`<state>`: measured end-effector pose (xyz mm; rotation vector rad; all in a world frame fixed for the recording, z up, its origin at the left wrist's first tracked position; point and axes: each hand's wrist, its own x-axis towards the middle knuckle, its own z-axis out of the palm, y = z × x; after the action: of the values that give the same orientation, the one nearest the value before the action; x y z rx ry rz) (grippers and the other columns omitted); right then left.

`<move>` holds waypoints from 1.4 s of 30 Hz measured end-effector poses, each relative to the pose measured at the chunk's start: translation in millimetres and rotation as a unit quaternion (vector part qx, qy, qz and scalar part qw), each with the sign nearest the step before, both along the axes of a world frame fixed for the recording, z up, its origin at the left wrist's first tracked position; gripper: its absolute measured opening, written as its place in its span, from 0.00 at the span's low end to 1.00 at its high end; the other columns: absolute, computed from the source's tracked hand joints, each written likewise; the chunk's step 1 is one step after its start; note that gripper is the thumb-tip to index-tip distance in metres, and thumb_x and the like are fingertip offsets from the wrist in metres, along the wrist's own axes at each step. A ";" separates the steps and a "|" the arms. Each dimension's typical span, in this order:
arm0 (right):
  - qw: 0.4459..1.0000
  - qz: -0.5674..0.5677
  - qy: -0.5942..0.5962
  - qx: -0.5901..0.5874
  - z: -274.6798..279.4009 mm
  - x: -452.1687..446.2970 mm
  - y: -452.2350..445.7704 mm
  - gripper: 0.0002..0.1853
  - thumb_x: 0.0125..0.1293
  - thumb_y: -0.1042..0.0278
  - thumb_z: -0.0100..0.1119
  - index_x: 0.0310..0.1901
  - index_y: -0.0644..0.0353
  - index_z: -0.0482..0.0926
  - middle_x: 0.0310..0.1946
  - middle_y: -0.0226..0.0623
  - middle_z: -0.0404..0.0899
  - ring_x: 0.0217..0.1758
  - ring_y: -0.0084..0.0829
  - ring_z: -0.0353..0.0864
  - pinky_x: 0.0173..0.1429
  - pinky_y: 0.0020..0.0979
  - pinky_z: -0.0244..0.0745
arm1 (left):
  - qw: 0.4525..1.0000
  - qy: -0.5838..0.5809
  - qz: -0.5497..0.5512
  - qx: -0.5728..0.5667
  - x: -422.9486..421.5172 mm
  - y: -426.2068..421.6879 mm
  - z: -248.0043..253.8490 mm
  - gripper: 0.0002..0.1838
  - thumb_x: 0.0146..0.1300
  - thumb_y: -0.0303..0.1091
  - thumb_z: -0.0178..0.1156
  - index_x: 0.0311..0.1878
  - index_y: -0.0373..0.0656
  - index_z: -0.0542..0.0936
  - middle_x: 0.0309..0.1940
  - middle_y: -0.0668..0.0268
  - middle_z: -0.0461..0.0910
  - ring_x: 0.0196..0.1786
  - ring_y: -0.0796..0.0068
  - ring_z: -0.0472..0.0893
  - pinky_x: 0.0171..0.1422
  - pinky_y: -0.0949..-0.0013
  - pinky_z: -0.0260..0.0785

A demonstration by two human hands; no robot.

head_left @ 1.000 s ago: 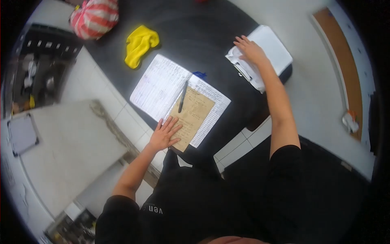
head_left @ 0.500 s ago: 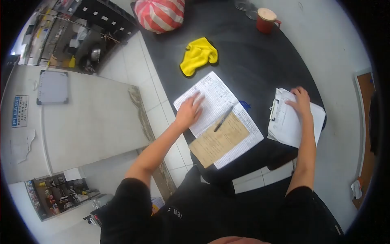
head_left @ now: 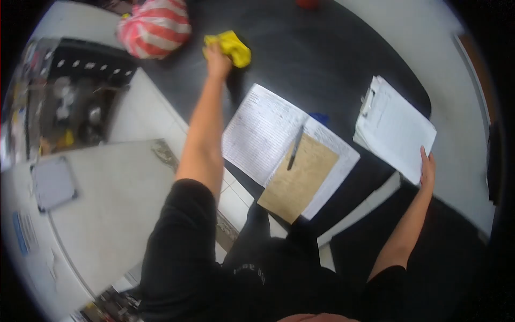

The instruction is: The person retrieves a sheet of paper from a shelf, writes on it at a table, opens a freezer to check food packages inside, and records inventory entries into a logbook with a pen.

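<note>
My left hand, arm stretched far forward, is closed on a bunched yellow cloth on the black table. At the right, my right hand grips the lower corner of a clipboard with a stack of white papers. Between my arms lies an open notebook with handwritten pages. A brown paper sheet covers part of its right page, and a dark pen rests near the fold.
A red-and-white striped bag stands at the table's far left. Some blue thing shows behind the notebook. A red object is cut off at the top. The black table meets a wall on the right.
My left hand has gone from the notebook page forward to the yellow cloth, which is now bunched. My right hand has slid from the papers' top to the clipboard's lower corner. The view has shifted.
</note>
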<state>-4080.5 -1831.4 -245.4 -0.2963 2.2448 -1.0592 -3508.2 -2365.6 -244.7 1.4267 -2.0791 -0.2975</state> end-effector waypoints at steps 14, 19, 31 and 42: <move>0.980 -0.196 0.022 -0.019 78.0 217.1 206.9 0.24 0.68 0.61 0.61 0.61 0.65 0.71 0.53 0.39 0.78 0.54 0.29 0.77 0.59 0.31 0.70 | 0.941 -0.199 -0.021 0.272 53.1 221.8 50.2 0.43 0.47 0.60 0.71 0.55 0.33 0.71 0.52 0.46 0.74 0.59 0.46 0.71 0.61 0.46 0.64; 0.980 -0.196 -0.012 -0.015 66.8 244.7 218.1 0.22 0.66 0.64 0.63 0.59 0.63 0.74 0.50 0.39 0.81 0.52 0.28 0.78 0.57 0.30 0.70 | 0.934 -0.199 -0.025 0.295 54.7 213.0 39.9 0.39 0.45 0.54 0.75 0.51 0.33 0.73 0.53 0.48 0.73 0.58 0.46 0.71 0.59 0.46 0.66; 0.954 -0.247 -0.152 -0.070 36.0 308.4 217.3 0.27 0.71 0.51 0.54 0.63 0.62 0.71 0.57 0.37 0.77 0.56 0.29 0.76 0.57 0.34 0.72 | 0.980 -0.194 -0.046 0.022 115.9 148.0 12.0 0.36 0.46 0.56 0.73 0.55 0.45 0.74 0.60 0.57 0.70 0.63 0.52 0.67 0.63 0.47 0.59; 0.977 -0.120 -0.172 0.039 49.3 395.8 145.0 0.30 0.71 0.46 0.51 0.58 0.69 0.71 0.51 0.43 0.78 0.47 0.36 0.82 0.44 0.40 0.82 | 0.972 -0.233 -0.007 -0.014 150.9 89.7 22.0 0.36 0.54 0.58 0.67 0.60 0.46 0.72 0.63 0.57 0.69 0.67 0.55 0.66 0.64 0.38 0.58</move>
<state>-3684.8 -1686.4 -196.1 0.1856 2.0325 -1.0497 -3357.3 -2275.9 -222.7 1.5786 -2.4478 0.0741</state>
